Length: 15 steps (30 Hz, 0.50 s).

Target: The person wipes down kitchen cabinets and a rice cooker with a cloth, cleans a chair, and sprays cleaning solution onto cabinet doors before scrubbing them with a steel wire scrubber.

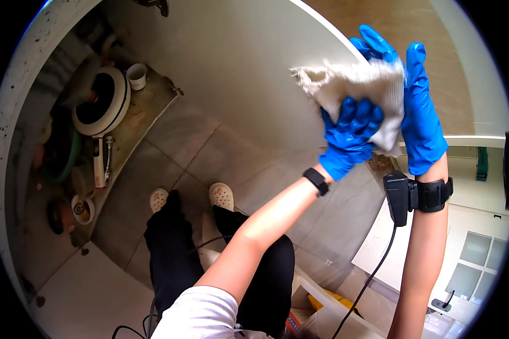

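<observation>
My left hand [350,133], in a blue rubber glove, presses a whitish ribbed rag [359,79] with a frayed edge against the pale cabinet door [249,73]. Its fingers are bent over the cloth and slightly blurred. My right hand [418,107], also blue-gloved, is at the door's edge beside the rag. Its fingers are stretched out and apart; some lie partly behind the cloth and the door's edge. Whether its palm touches the door is hidden.
On the left is an open cabinet with a round pan [102,101], a white mug [136,76] and several dishes. Grey floor tiles [192,141] lie below. A black cable [373,271] hangs from the device [397,198] on my right wrist. An open drawer [316,299] is near my legs.
</observation>
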Motion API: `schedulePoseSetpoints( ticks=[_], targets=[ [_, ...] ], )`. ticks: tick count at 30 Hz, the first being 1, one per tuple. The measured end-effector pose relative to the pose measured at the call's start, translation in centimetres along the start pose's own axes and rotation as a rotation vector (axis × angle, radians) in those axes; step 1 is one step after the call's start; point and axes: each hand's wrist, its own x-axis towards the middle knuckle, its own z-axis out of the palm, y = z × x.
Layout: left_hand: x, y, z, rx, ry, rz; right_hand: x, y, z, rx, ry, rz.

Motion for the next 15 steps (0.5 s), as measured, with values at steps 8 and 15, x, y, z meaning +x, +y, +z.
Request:
schedulePoseSetpoints(
  ticks=[8,15],
  targets=[
    [-10.0,20.3,3.5,-1.032,-0.638,0.580,-0.4,0.6,-0.6,0.034,-0.067,-0.023],
    [0.5,7.4,14.7,-1.060,-0.961,0.569,-1.5,1.5,-1.6,-0.017,-0.068,0.033]
  ],
)
